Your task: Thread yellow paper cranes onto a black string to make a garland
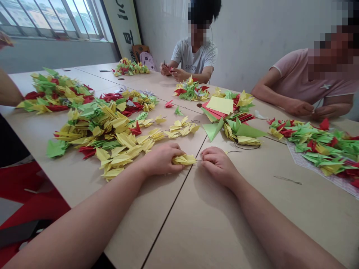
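Left hand: the yellow origami crane (184, 160) was grasped between thumb and curled fingers of the left hand (165, 160); whether several were nested there could not be told.
Right hand: the dark thread (199, 160) was pinched in the bent fingers of the right hand (217, 164); any needle was hidden by the fingers.
Crane position: held low over the table (213, 231), beside the table seam (169, 213), just right of the yellow crane strands (126, 141); contact with the tabletop could not be told.
Crane direction: long axis was laid roughly left to right across the view; narrow end was pointed at the right hand, blunter end was covered by the left palm. Head or tail could not be told.
Thread direction: run out from the narrow end, near in line with the long axis, short and seemingly taut.
Paper handling: judged very light, crisp along folds, not slippery, easily crushed or torn.
Crane hold: best taken lightly at the thick folded body; tips and wings best left unpinched.
Thread handling: judged thin, limp, easily tangled; best pinched close to the paper.
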The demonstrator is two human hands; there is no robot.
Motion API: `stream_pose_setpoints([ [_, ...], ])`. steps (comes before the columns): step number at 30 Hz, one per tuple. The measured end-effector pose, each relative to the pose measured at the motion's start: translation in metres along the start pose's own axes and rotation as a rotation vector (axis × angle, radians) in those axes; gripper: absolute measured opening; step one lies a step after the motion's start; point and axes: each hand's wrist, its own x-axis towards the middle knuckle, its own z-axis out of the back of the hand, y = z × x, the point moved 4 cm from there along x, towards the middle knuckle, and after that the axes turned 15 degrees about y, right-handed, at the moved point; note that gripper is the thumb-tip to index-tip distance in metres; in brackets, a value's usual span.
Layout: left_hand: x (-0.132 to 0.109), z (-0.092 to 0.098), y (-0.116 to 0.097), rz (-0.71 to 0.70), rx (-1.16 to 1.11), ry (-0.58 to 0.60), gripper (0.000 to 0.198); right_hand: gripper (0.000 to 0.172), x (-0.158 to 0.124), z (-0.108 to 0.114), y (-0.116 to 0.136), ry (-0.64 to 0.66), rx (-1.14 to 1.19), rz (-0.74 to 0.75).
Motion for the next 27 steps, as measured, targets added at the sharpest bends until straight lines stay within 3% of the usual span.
stream_pose_setpoints([
  [5,0.001,-0.002,-0.001,-0.013,0.010,-0.003,0.039,0.009,-0.006,0.007,0.017,-0.125,-0.186,-0.019],
  [7,0.002,-0.003,-0.003,-0.021,0.014,-0.014,0.044,0.026,-0.007,0.007,0.026,-0.152,-0.231,0.030],
  [9,0.000,0.000,-0.004,-0.016,0.007,-0.050,0.054,0.030,-0.006,0.002,0.032,-0.079,-0.245,0.097],
  [13,-0.016,0.017,0.006,0.068,-0.029,-0.104,0.070,0.012,-0.003,-0.006,0.026,0.044,-0.194,0.095],
  [15,-0.028,0.026,0.018,0.178,-0.040,-0.074,0.067,0.010,-0.002,-0.005,0.022,0.027,-0.149,0.077],
  [18,-0.039,0.027,0.033,0.304,-0.047,0.101,0.060,0.009,-0.002,-0.004,0.019,-0.003,-0.086,0.092],
  [22,-0.034,0.021,0.030,0.276,-0.006,0.144,0.038,0.008,-0.002,-0.003,0.021,-0.023,-0.030,0.136],
  [27,-0.022,0.015,0.014,0.221,0.020,0.154,0.029,0.007,-0.002,0.000,0.019,-0.079,0.027,0.153],
])
